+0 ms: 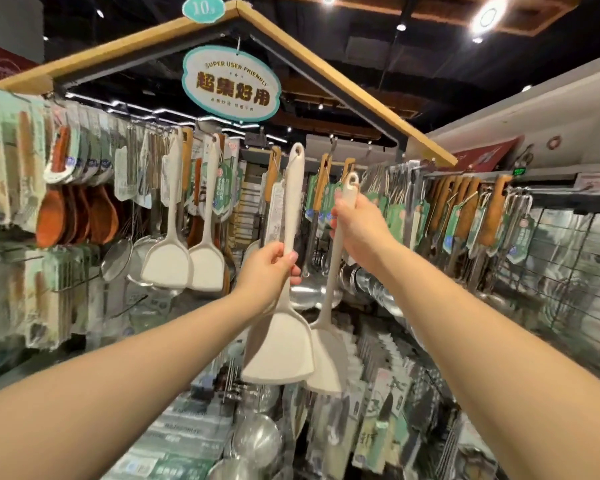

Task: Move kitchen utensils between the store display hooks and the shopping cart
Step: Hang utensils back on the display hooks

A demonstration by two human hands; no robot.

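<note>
Two spatulas (278, 344) upright; blades down.

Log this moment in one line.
left hand: grips left spatula | right hand: grips right spatula | both raised at display | cart: unseen

matt cream plastic spatulas (278, 344), shiny metal ladles (257, 441), wooden handles (496, 216)

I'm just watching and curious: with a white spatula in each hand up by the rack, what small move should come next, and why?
Probably steer the left spatula up onto a hook, hole first. The left hand and right hand each grip a handle, the right spatula alongside, hanging holes on top at rack height; two matching spatulas hang nearby, and no cart shows.
</note>
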